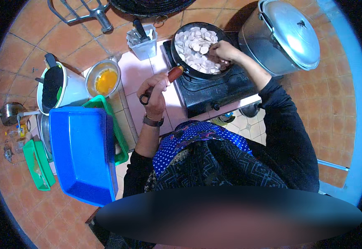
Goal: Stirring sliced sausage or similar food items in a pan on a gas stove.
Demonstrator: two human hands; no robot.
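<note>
A dark frying pan [174, 49] with a wooden handle [175, 74] stands on a black gas stove [212, 93]. Many pale round slices [196, 43] lie in the pan. My left hand [155, 91] is closed around the pan's handle, whose hanging ring shows below the fingers. Over the pan's right side, my right hand [224, 53] reaches down among the slices with bent fingers. Whether it grips a slice or some utensil cannot be told, as the fingertips are partly hidden.
A large lidded aluminium pot [258, 46] stands right of the stove. To the left are a metal bowl of orange-yellow liquid [106, 81], a plastic container of utensils [143, 46], a white bucket [72, 88], a blue basin [83, 149] and a green basket [122, 146].
</note>
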